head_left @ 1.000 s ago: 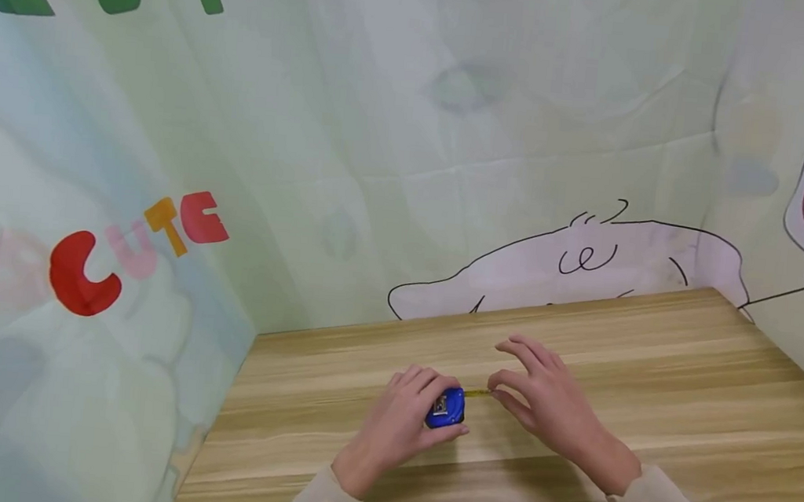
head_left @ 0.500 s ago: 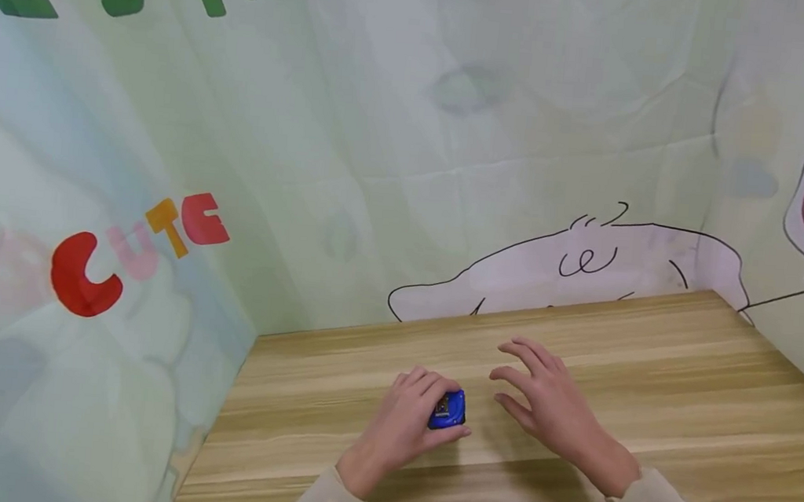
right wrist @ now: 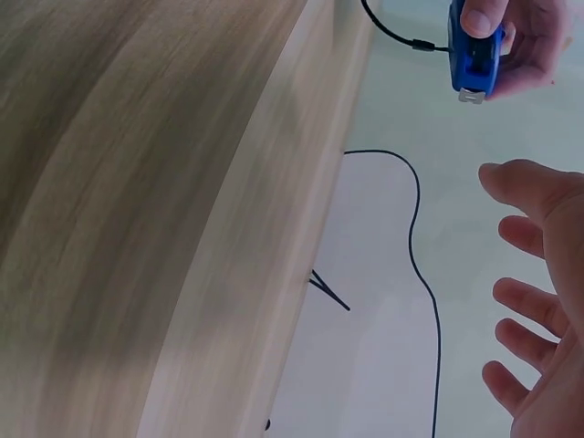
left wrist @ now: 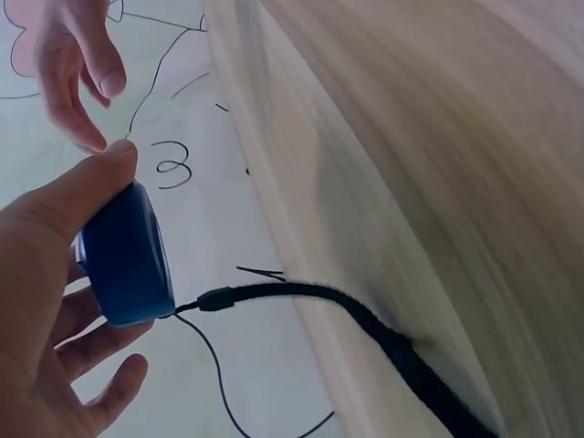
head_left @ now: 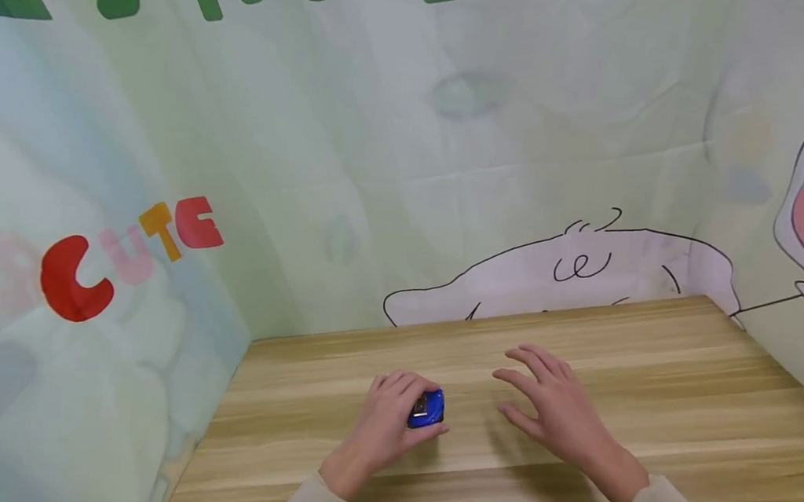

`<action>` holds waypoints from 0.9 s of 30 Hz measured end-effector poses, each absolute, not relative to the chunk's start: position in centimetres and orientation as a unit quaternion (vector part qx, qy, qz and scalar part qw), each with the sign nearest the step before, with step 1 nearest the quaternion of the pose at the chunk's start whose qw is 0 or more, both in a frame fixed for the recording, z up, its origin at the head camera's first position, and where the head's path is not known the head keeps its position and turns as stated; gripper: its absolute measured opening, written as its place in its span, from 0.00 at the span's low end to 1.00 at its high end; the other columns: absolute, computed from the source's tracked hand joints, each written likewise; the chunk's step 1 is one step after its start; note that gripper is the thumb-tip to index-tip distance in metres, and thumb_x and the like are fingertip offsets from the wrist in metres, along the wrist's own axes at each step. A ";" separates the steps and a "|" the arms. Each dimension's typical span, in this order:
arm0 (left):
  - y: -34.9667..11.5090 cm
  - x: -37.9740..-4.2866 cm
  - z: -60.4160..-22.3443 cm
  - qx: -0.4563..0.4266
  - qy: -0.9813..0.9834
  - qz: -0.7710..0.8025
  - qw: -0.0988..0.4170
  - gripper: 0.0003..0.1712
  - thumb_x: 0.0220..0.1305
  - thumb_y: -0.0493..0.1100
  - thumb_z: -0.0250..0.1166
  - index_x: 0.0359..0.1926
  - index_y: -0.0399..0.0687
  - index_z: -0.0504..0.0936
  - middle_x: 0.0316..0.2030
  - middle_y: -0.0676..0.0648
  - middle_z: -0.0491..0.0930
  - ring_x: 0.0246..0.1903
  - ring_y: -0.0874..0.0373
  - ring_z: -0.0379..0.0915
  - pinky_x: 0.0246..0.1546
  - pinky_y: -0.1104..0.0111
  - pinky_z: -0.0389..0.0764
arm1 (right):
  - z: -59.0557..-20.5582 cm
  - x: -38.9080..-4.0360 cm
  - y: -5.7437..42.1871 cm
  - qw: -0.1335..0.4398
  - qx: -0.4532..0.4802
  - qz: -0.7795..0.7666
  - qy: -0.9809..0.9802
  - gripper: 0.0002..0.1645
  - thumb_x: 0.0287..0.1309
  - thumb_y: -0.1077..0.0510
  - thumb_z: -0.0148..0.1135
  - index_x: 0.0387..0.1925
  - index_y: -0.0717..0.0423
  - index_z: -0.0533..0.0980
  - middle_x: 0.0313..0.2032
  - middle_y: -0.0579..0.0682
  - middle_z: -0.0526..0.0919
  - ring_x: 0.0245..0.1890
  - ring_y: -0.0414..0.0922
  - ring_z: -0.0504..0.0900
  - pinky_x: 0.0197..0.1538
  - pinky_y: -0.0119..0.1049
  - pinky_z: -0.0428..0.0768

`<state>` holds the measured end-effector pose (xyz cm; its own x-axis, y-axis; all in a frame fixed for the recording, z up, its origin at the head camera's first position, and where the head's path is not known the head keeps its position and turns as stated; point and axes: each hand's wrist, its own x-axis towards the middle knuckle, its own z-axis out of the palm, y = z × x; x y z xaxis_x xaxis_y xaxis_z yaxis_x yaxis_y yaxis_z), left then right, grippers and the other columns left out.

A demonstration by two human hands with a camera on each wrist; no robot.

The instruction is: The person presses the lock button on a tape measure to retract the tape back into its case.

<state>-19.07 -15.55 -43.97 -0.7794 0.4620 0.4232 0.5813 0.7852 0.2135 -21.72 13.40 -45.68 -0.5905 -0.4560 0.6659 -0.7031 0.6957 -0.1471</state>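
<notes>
A blue tape measure (head_left: 432, 409) is gripped in my left hand (head_left: 385, 419), with the thumb along one side and the fingers round the other. In the left wrist view the blue case (left wrist: 126, 260) has a black wrist strap (left wrist: 338, 301) hanging from it. The silver end hook (right wrist: 472, 96) sits right at the case's mouth in the right wrist view, and no yellow blade shows. My right hand (head_left: 563, 409) hovers to the right of the tape measure, apart from it, its fingers spread and holding nothing.
Both hands are above a wood-grain table (head_left: 307, 370). A printed cloth backdrop (head_left: 349, 199) with cartoon drawings and coloured letters rises behind the table and along its left side.
The short yellow blade between the hands has gone back into the case, and my right fingers have let go of its end. My left hand has shifted slightly left with the tape measure.
</notes>
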 end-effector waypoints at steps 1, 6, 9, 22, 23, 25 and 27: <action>-15.7 -19.1 -44.1 -0.276 -0.931 -0.165 0.175 0.30 0.58 0.59 0.81 0.57 0.53 0.84 0.50 0.54 0.85 0.53 0.57 0.77 0.54 0.54 0.75 | -45.7 -21.7 13.4 0.304 0.332 0.200 -0.870 0.26 0.54 0.49 0.81 0.55 0.48 0.85 0.63 0.56 0.81 0.68 0.60 0.74 0.62 0.65 0.74; -16.0 -19.5 -44.6 -0.267 -0.942 -0.135 0.152 0.30 0.60 0.62 0.79 0.55 0.54 0.84 0.50 0.54 0.85 0.51 0.57 0.76 0.54 0.55 0.75 | -45.7 -21.8 13.3 0.297 0.322 0.201 -0.876 0.26 0.55 0.47 0.81 0.54 0.47 0.85 0.63 0.56 0.81 0.68 0.60 0.74 0.63 0.63 0.73; -16.0 -19.7 -45.1 -0.265 -0.947 -0.115 0.141 0.29 0.59 0.64 0.79 0.54 0.55 0.84 0.49 0.54 0.85 0.50 0.57 0.76 0.53 0.55 0.75 | -45.7 -21.8 13.3 0.296 0.319 0.207 -0.876 0.25 0.55 0.47 0.80 0.54 0.47 0.85 0.63 0.56 0.81 0.67 0.59 0.74 0.62 0.63 0.73; -15.6 -20.1 -46.9 -0.245 -0.962 -0.090 0.077 0.30 0.52 0.63 0.83 0.48 0.54 0.82 0.48 0.53 0.85 0.50 0.56 0.77 0.57 0.54 0.75 | -46.0 -21.5 13.4 0.273 0.305 0.221 -0.885 0.32 0.53 0.45 0.82 0.59 0.48 0.84 0.65 0.57 0.79 0.67 0.61 0.75 0.62 0.66 0.74; -15.6 -20.1 -47.1 -0.244 -0.963 -0.090 0.075 0.30 0.52 0.63 0.83 0.48 0.54 0.82 0.48 0.53 0.85 0.51 0.56 0.78 0.57 0.54 0.75 | -45.9 -21.5 13.4 0.272 0.304 0.221 -0.886 0.34 0.52 0.45 0.82 0.60 0.48 0.83 0.65 0.57 0.79 0.67 0.61 0.75 0.62 0.66 0.74; -15.6 -20.1 -47.3 -0.241 -0.963 -0.095 0.066 0.30 0.51 0.62 0.83 0.47 0.55 0.81 0.48 0.53 0.84 0.52 0.55 0.78 0.58 0.53 0.75 | -45.9 -21.6 13.4 0.271 0.304 0.220 -0.886 0.35 0.52 0.45 0.82 0.61 0.49 0.82 0.66 0.58 0.79 0.67 0.61 0.75 0.62 0.66 0.74; -15.6 -20.2 -47.4 -0.240 -0.964 -0.101 0.058 0.30 0.51 0.62 0.84 0.46 0.55 0.81 0.48 0.52 0.84 0.53 0.54 0.79 0.59 0.51 0.75 | -45.9 -21.7 13.5 0.272 0.303 0.219 -0.887 0.36 0.52 0.45 0.82 0.61 0.49 0.82 0.66 0.58 0.79 0.66 0.62 0.75 0.62 0.66 0.74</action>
<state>-20.16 -15.59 -47.40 -0.8785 0.4504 0.1595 0.4737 0.8647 0.1671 -21.72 13.47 -45.92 -0.6680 -0.4192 0.6149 -0.6571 0.7200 -0.2230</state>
